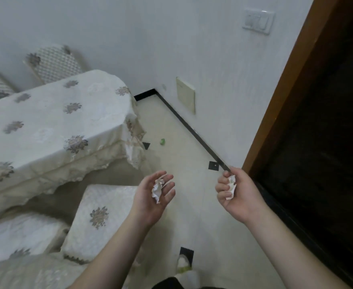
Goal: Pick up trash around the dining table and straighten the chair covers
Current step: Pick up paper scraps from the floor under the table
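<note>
White crumpled paper scrap (157, 189) lies in the cupped, half-open left hand (153, 195). The right hand (235, 190) clenches another crumpled white paper wad (231, 185). A small green scrap (162, 141) lies on the pale floor (182, 142).

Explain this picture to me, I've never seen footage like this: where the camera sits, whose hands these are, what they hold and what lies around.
There is one picture, taken by a wide-angle camera worn on a person's head, looking forward and down. No machine is involved; both hands are bare. The left hand lies palm up with a crumpled white paper resting in it, fingers loosely curled. The right hand is closed around another crumpled scrap. To the left stands the dining table under a flowered white cloth, with covered chairs around it. On the floor ahead lies a small green scrap, and another wad of trash lies near the person's feet.
</note>
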The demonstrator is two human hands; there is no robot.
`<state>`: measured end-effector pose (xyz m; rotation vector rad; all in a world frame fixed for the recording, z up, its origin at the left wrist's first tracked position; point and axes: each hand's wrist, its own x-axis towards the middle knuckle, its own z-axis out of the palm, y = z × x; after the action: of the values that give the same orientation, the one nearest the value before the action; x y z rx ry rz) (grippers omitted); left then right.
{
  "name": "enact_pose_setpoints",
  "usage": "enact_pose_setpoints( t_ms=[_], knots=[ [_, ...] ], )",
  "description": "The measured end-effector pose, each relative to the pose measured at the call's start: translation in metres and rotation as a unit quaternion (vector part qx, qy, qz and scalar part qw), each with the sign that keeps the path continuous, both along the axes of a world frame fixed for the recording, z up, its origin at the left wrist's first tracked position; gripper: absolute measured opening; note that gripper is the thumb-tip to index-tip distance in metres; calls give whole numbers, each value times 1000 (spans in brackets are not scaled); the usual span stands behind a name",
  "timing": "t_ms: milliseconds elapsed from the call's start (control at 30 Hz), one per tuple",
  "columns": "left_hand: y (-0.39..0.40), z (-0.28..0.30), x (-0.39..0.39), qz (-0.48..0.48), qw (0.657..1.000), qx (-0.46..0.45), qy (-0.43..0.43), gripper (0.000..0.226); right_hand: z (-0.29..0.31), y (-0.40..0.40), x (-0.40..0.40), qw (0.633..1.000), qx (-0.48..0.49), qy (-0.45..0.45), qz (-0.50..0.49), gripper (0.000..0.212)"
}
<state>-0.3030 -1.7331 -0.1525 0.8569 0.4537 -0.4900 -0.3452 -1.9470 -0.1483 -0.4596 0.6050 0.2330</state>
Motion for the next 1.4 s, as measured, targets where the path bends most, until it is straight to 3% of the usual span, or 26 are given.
enact_pose_setpoints(
  t_ms=[267,433,700,833,933,1100,1233,1400],
  knots=[
    [10,-22,82,102,993,-53,13,13,-4,11,117,996,-48,1,75,25],
    [3,-32,152,103,994,-40,15,11,-4,11,197,992,-58,-5,115,25],
    [-11,-22,258,84,996,-22,18,24,-9,-17,300,994,-66,-41,77,15],
    [-20,-15,306,84,996,-26,0,17,-13,-35,343,993,-41,-63,95,29],
    [-31,-21,345,103,994,-22,3,28,-23,-48,387,992,-21,-57,107,26],
    [-66,-19,420,129,992,-11,8,15,-32,-71,474,985,30,-72,156,51],
    [-97,-3,485,143,990,-12,-2,13,-16,-70,550,982,-6,-39,184,22],
    [-106,9,539,195,980,-38,-21,28,-1,-63,632,966,27,-73,245,22]
  ],
)
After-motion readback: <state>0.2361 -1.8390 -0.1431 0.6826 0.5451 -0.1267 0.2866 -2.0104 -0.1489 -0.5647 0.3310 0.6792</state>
